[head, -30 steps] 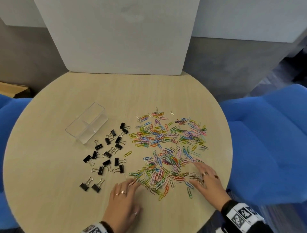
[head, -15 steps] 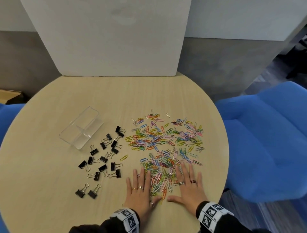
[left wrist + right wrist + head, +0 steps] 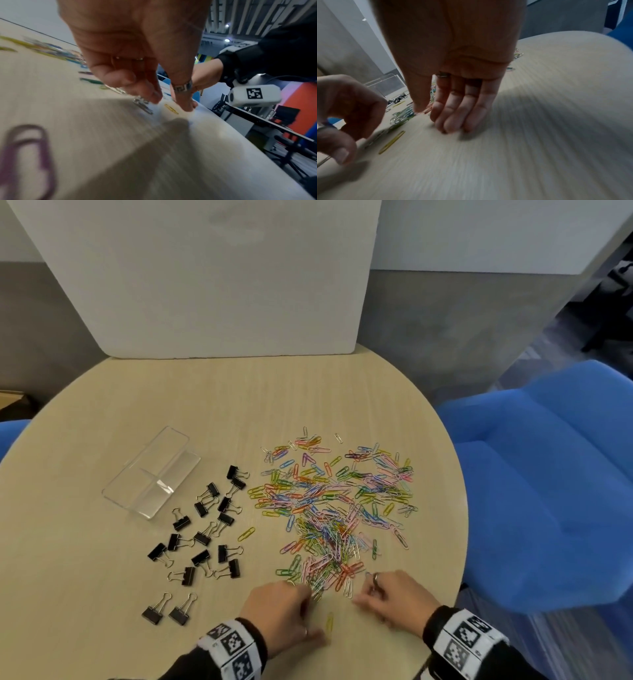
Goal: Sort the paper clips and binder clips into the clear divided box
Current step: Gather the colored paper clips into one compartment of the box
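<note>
Head view: the clear divided box (image 3: 150, 472) stands empty on the bench (image 3: 102, 412), binder clips (image 3: 205, 529) beside it and paper clips (image 3: 335, 501) unsorted, touching both hands; left wrist view: the left hand (image 3: 137, 56), fingers curled, scrapes clips; right wrist view: the right hand (image 3: 458, 81), fingers together, presses the bench.

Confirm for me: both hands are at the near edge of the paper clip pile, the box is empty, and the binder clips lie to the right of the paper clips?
Not quite. In the head view the binder clips lie left of the paper clips, between them and the clear divided box. The left hand and right hand are at the pile's near edge; the box looks empty.
</note>
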Available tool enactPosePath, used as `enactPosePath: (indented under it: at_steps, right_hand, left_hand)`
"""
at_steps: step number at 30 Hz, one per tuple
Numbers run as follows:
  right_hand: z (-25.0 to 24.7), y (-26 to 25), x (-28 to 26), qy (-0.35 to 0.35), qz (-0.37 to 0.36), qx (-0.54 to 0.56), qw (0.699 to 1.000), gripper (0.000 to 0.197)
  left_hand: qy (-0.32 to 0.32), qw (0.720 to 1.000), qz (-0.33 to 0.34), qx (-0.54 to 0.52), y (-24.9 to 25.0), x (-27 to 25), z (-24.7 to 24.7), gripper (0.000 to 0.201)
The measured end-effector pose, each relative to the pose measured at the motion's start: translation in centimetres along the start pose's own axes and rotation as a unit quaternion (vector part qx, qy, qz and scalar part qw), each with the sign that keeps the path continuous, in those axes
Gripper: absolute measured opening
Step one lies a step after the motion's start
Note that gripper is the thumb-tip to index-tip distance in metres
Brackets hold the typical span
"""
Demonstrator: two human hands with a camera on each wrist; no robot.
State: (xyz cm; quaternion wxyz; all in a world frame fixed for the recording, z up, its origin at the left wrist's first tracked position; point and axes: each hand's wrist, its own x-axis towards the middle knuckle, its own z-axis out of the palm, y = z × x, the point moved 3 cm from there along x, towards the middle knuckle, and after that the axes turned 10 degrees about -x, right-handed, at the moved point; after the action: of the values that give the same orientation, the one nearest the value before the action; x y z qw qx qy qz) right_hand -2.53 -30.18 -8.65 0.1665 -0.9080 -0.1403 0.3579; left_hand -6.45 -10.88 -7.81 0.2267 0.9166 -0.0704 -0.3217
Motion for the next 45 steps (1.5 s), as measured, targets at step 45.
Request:
enactPosePath:
  at_steps: [45]
  right_hand:
    - [-12.5, 0.4, 15.3, 0.071, 0.085, -0.084, 0.99, 0.052]
  left_hand:
    - [0.111, 0.987, -0.081, -0.085, -1.3, 18.0, -12.4, 0.075]
